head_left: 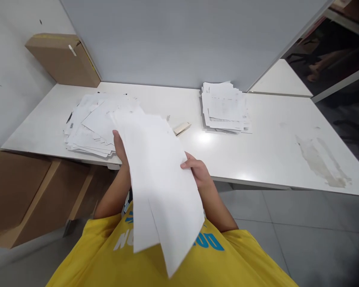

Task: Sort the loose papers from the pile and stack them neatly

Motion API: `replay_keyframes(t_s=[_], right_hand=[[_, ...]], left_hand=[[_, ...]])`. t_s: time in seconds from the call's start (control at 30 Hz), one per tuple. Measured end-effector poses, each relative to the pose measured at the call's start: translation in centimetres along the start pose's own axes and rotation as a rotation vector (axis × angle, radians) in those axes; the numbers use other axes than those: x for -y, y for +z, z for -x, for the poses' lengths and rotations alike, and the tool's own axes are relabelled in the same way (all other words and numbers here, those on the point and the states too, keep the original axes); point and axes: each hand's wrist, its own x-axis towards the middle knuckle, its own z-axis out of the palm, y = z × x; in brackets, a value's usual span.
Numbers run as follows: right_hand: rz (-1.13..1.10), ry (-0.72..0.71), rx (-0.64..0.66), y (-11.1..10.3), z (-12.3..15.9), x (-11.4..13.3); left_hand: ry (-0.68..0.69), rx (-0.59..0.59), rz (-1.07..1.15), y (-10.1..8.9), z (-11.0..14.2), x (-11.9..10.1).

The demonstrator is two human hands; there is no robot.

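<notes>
Both my hands hold a few white paper sheets (158, 175) in front of my chest, above the near edge of a white table (257, 151). My left hand (119, 147) grips the left edge of the sheets, thumb on top. My right hand (196, 167) pinches the right edge, fingers curled on the paper. The sheets fan apart at their lower ends over my yellow shirt. A loose, messy pile of papers (89, 123) lies on the table just beyond my left hand. A squarer stack of papers (224, 107) sits further right near the partition.
A small beige object (182, 128) lies on the table between the two piles. A cardboard box (62, 57) leans in the back left corner. More cardboard boxes (20, 191) stand under the table at left. A grey smear (323, 159) marks the table's right side.
</notes>
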Motion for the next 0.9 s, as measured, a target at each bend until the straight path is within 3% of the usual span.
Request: replay_keyframes(t_s=[0.1,0.23,0.43,0.67,0.9], right_hand=[[-0.042,0.063,-0.039,0.3,0.4,-0.6],[-0.032,0.091,-0.139,0.4,0.6,-0.9],[0.002,0.046,-0.173,-0.7,0.6,-2.1],[0.115,0.001,-0.183,-1.9,1.7,-4.6],[0.110,-0.277,-0.439,-1.9,0.5,-3.7]], left_hand=[[0.028,0.018,-0.018,-0.1,-0.7,0.6],[0.025,0.045,0.172,0.0,0.5,1.0],[-0.144,0.123,0.352,-0.9,3.4,1.3],[-0.221,0.231,0.498,-2.9,4.6,3.2],[-0.315,0.246,0.359,-2.7,5.7,4.1]])
